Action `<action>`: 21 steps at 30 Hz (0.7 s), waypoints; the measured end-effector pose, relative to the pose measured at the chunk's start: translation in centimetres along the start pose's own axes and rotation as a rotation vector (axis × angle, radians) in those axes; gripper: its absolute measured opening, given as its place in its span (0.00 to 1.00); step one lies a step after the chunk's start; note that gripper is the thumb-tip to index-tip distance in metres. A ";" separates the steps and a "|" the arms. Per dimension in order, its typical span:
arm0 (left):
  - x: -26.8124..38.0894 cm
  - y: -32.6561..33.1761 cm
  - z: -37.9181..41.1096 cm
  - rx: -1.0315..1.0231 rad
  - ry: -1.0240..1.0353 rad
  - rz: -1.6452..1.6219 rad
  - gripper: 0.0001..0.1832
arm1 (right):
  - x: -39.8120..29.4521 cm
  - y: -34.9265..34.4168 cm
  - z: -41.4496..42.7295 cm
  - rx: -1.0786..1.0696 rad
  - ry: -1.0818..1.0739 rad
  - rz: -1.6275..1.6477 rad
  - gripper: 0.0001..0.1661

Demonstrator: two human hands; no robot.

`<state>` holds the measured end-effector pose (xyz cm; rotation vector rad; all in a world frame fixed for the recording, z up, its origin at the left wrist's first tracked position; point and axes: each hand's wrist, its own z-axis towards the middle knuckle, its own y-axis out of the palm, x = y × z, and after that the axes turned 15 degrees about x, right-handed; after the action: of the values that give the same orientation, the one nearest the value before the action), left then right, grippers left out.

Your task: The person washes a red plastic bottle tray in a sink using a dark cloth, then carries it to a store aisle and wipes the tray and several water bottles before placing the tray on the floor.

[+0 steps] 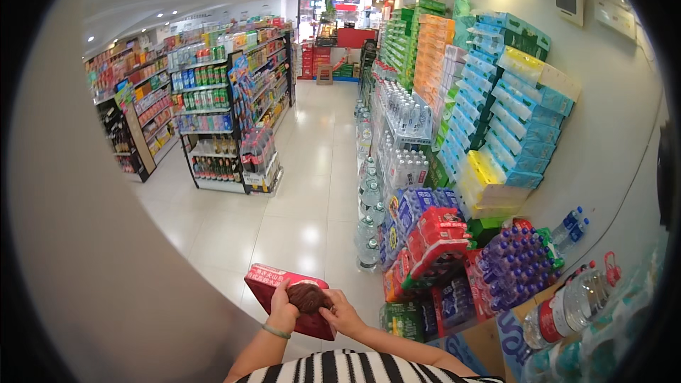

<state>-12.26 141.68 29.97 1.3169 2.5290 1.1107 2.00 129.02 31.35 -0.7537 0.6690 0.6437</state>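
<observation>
A rounded, reddish-brown bundle, perhaps cloth or yarn, lies between my two hands. My left hand, with a pale green bangle at its wrist, holds its left side. The thumb and fingers of my right hand grip its right edge. Behind and below the hands is a red box-like object with pale writing on its upper part. The hands and bundle cover much of it, and whether they touch it I cannot tell.
Drink packs, large water bottles and stacked tissue packs line the right side. A drinks shelf stands across the tiled aisle. A pale, smooth surface fills the near left. A red counter stands at the far end.
</observation>
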 end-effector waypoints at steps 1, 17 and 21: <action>1.0 0.8 1.3 -0.009 0.056 0.003 0.19 | -0.3 0.7 2.3 0.024 -0.164 -0.058 0.30; 14.6 20.9 23.8 0.277 0.052 0.227 0.33 | 17.5 3.1 39.2 -0.165 0.708 0.807 0.14; 20.1 24.2 28.8 0.256 0.154 0.068 0.37 | 17.1 -3.0 53.3 0.001 0.800 1.370 0.12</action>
<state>2.53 181.63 29.09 1.4355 2.8385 0.9580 31.01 173.45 49.25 -0.4391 1.9741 1.5916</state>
